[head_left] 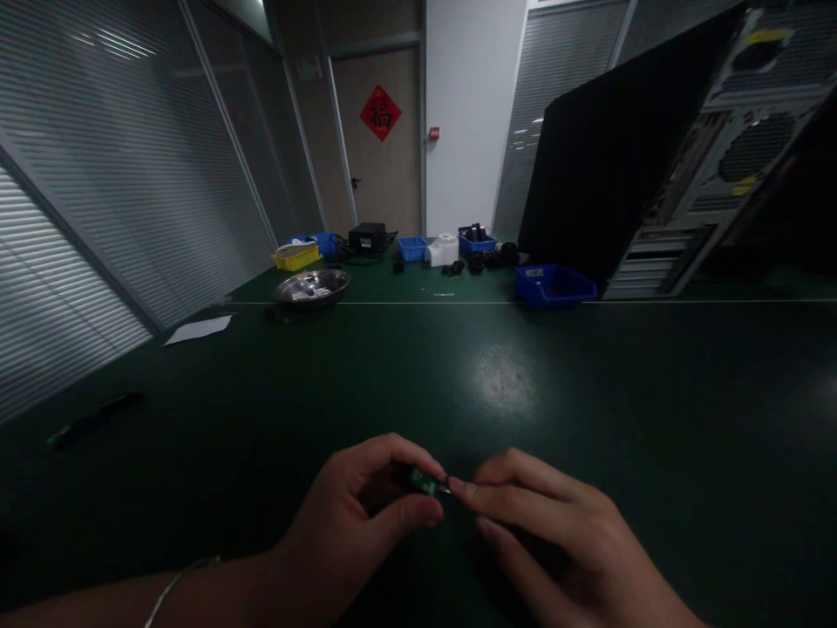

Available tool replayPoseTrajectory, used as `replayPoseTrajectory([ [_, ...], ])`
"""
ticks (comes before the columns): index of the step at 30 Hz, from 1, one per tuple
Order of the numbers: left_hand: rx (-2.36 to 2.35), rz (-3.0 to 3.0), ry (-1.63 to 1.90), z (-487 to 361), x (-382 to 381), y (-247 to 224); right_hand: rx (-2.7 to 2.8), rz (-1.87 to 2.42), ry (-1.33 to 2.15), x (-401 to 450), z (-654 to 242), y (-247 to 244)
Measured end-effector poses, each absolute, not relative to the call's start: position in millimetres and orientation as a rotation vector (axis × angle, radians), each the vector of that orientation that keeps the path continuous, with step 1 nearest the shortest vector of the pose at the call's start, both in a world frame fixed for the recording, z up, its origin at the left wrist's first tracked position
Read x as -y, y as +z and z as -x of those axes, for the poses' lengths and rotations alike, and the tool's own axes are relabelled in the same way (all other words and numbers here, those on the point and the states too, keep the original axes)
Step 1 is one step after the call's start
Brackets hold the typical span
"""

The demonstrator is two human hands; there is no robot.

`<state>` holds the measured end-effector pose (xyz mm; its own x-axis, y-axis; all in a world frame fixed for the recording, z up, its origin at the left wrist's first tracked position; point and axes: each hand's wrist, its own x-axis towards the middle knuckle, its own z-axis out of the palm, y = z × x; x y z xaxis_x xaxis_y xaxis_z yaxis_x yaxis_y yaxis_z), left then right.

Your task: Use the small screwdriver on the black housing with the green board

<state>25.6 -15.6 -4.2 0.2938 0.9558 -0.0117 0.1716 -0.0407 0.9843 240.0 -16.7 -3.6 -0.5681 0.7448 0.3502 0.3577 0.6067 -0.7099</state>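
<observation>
Between the thumb and fingers of my left hand [357, 506] is a small green circuit board [425, 481]. A short shiny metal part shows at the board's right end. My right hand [555, 532] is just to the right, its index fingertip touching or nearly touching that metal end. The right thumb stands apart from the index finger, and nothing is visible between them. Part of the board is hidden by the left fingers. Both hands are above the green tabletop [392, 375], close to me.
Far left lies a dark screwdriver-like tool [98, 419], near a white paper [200, 329]. Farther back are a metal bowl [312, 288] with small pieces, a blue bin [555, 286], a yellow basket [296, 255] and a black box [368, 238]. A large computer case [628, 157] stands at right.
</observation>
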Motion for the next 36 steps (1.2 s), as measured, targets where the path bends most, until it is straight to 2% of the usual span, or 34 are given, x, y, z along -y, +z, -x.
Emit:
replayPoseTrajectory([
  [9,-0.987,-1.117,0.994,-27.9,12.2,-3.7,2.161,0.829,0.862,15.1,-241.1,-5.2],
  [25,-0.951,-0.987,1.011,-28.4,9.8,-6.8,2.13,0.817,0.942,11.8,-237.4,-6.1],
  [31,-0.983,-1.11,0.969,-27.3,9.9,-4.9,2.089,0.845,0.927,11.8,-241.6,-8.6],
  [36,-1.04,-1.436,0.728,-23.8,12.6,-4.2,1.98,0.9,0.871,9.2,-245.6,-8.6],
])
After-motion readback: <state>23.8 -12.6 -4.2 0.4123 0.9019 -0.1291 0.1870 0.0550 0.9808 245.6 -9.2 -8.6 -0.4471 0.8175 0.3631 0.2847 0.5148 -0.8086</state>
